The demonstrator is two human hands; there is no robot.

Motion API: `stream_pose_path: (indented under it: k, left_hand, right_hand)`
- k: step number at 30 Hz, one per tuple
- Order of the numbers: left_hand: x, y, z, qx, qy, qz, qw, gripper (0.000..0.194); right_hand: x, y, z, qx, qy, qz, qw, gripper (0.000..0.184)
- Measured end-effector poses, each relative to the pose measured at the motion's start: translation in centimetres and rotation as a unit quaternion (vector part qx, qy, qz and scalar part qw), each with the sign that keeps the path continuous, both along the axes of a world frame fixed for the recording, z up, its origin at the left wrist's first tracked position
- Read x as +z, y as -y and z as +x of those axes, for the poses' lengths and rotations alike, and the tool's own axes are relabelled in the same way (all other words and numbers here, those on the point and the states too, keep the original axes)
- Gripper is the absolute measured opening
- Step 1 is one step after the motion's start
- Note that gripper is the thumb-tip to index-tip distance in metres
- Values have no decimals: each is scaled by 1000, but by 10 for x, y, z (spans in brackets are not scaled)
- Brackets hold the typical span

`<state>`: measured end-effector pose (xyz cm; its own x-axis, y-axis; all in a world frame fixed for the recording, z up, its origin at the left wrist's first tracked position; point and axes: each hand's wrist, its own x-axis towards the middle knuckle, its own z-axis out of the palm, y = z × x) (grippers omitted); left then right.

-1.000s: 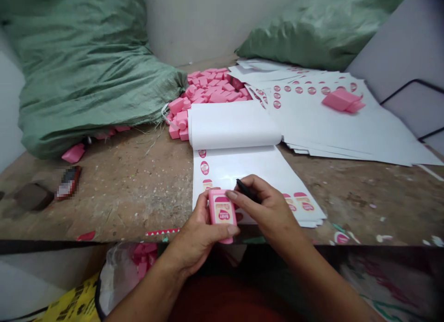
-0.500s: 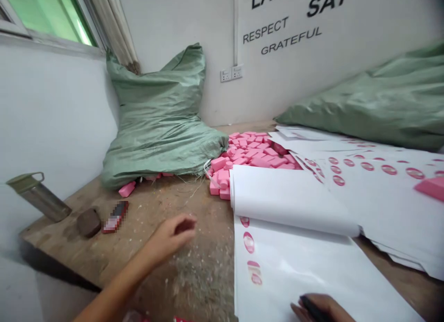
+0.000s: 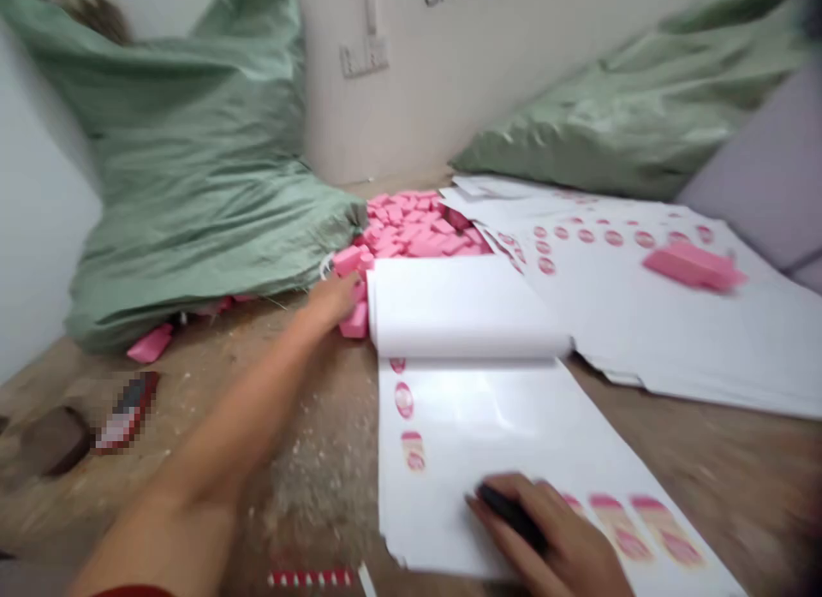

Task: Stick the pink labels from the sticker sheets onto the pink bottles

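My left hand [image 3: 332,299] reaches to the near edge of a heap of small pink bottles [image 3: 411,224] and touches or nearly touches the front ones. Its fingers are blurred and partly hidden, so their grip is unclear. My right hand [image 3: 558,533] is closed around a slim black tool [image 3: 514,516], whose kind I cannot make out. That hand rests low on a white label sheet [image 3: 462,486] printed with pink oval and bottle-shaped stickers. The sheet's upper part is folded back in a white roll [image 3: 462,310], right beside the bottles.
A green sack [image 3: 205,169] leans at the left, another sack [image 3: 597,117] behind right. More label sheets [image 3: 681,349] are spread at right with a pink bottle [image 3: 693,265] on them. A phone-like blurred object [image 3: 128,413] and brown item [image 3: 55,441] lie left.
My left hand has moved forward to the pink bottles from over the bare table. My right hand, with the black tool, shows more fully on the sheet. The view has tilted down and right.
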<state>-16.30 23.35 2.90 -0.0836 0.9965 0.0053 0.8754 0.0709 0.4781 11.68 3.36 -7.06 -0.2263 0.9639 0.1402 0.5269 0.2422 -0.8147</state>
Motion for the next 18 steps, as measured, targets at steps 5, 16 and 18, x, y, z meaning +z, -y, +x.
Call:
stream_pose_path:
  k: [5,16,18]
  left_hand:
    - [-3,71,-13,61,127,79,987,59]
    - [-33,219,108,150,755,-208,604,34]
    - [-36,217,125,138,748,-224,610,31]
  right_hand:
    - [35,0,7,-65,-92,-64,992,17]
    - [30,5,55,-31,170,35,984,27]
    - [28,8,50,-37,201,52,978,26]
